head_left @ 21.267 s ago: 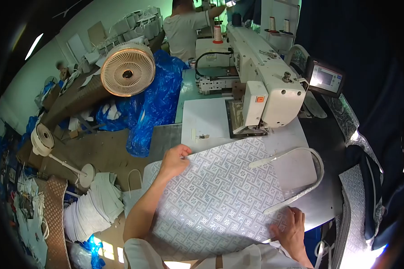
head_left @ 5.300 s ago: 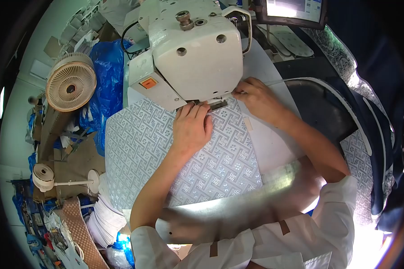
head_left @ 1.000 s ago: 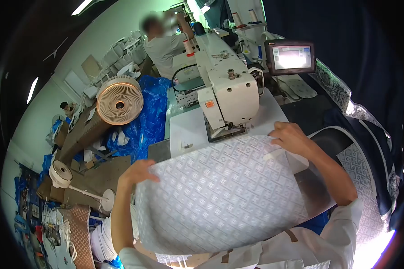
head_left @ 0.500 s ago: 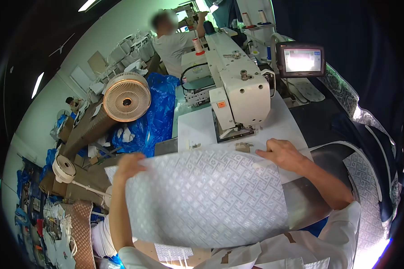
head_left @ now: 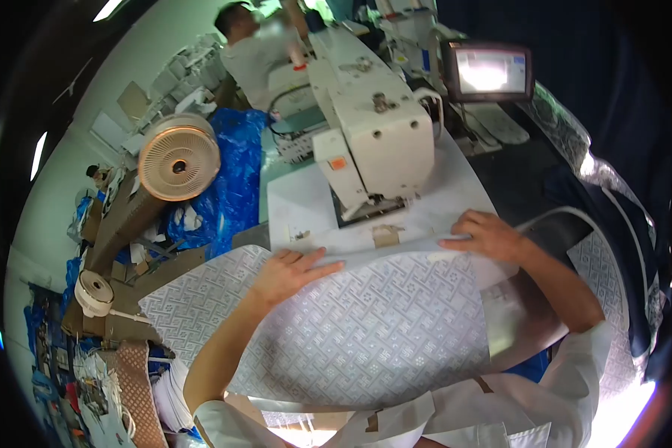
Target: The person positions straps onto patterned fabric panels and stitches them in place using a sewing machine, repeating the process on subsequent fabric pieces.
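Silver-grey patterned sheet (head_left: 384, 328) at the grip, far edge turned up in a smooth grey band between left hand (head_left: 291, 275) and right hand (head_left: 485, 237). Left palm down over that edge, fingers slightly bent, thumb stretched rightward and apart from the rest; any closing underneath hidden. Right fingers curled at the other end of the edge, thumb set off from them by a visible gap; firmness of any hold there impossible to make out. Pale strip (head_left: 446, 256) just below the right thumb. More patterned material out past the left wrist, whether of the same layer unclear.

Beyond the edge, near but apart, white sewing machine (head_left: 381, 142) over a white board (head_left: 295, 201), with a tan patch (head_left: 387, 236) on the board's near part. Lit screen (head_left: 489, 69) to the right, above a long pale band (head_left: 575, 213) curving down. To the left, round fan (head_left: 179, 166) beside crumpled blue plastic (head_left: 239, 172); smaller fan (head_left: 95, 293) lower down. Behind the machine, co-worker (head_left: 257, 67) in a light shirt, arm raised.
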Tool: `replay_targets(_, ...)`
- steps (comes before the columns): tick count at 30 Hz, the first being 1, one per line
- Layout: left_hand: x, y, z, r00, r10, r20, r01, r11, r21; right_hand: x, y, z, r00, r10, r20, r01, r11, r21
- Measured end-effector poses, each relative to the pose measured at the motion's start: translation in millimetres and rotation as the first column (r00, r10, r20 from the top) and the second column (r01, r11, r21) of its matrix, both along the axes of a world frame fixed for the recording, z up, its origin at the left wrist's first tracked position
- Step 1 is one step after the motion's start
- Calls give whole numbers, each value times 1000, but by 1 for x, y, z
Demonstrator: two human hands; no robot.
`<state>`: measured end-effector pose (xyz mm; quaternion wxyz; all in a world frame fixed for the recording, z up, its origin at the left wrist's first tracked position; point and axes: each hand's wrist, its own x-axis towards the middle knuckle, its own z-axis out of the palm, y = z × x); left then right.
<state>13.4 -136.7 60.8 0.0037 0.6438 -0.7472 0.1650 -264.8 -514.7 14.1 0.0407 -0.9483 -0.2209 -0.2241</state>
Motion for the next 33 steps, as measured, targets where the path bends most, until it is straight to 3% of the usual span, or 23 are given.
replay_targets(5, 16, -13, -31, 988, -28, 150, 46, 991, -123, 20, -14, -10, 999, 17, -44, -17, 1000, 1)
replay_targets(10, 14, -19, -25, 973, 19, 229, 11, 992, -130, 22, -8, -10, 998, -68, -7, 69, 997, 45)
replay_targets(13, 20, -18, -33, 940, -26, 339, 74, 989, -128, 9, 3, -12, 996, -76, 43, 75, 997, 34)
replay_targets(20, 47, -38, -30, 961, -22, 275, 61, 989, -132, 12, 0, 3, 990, -119, 80, 124, 991, -52)
replay_targets(24, 70, -32, -40, 964, 33, 264, 31, 972, -234, 41, -1, -12, 956, -256, 142, 262, 965, -25)
replay_targets(26, 74, -27, -49, 969, 47, 242, 24, 959, -284, 47, -3, -28, 892, -357, 277, 360, 932, 40)
replay_targets(28, 76, -29, -50, 986, 139, 93, -108, 955, -276, 37, -4, -33, 848, -410, 336, 411, 909, 71)
replay_targets(29, 75, -30, -47, 987, 130, 90, -101, 956, -276, 29, 2, -35, 881, -421, 216, 346, 885, 312)
replay_targets(31, 71, -28, -37, 977, 97, 191, -36, 954, -296, 6, 20, -40, 939, -343, -8, 241, 641, 729)
replay_targets(33, 64, -27, -40, 970, 74, 233, 4, 949, -316, -55, 74, -13, 947, -305, -106, 322, 884, 338)
